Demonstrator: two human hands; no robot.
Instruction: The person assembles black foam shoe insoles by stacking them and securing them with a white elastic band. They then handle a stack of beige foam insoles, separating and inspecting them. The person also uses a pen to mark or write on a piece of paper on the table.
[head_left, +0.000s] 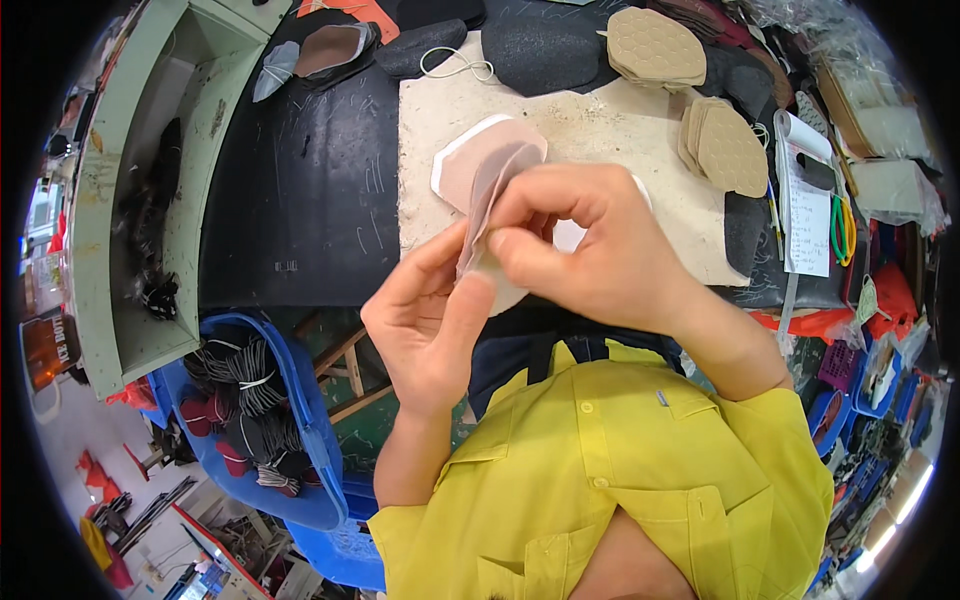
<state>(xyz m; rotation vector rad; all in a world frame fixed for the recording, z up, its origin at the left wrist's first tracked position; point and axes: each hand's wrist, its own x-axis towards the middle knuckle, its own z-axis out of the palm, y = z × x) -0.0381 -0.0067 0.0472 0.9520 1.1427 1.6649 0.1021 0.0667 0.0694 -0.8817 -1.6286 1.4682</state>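
My left hand (425, 325) pinches a thin pinkish-beige fabric piece (486, 200) between thumb and fingers, holding it nearly edge-on above the table. Thumb and forefinger of my right hand (590, 240) are closed at the same piece's near edge. It looks layered, but the fingers hide how the layers meet. Just beyond lies a flat pinkish panel with a white border (470, 165), on a cream board (425, 120). A white patch (568, 236) shows through the gap in my right hand; its full shape is hidden.
Tan honeycomb-patterned panels (655, 45) and a second tan stack (730, 150) lie to the right. Black pads (540, 50) and a pale cord (455, 65) are at the back. A notepad (805, 220) lies right. At left stand a green metal trough (115, 250) and a blue basket (325, 470) of bundles.
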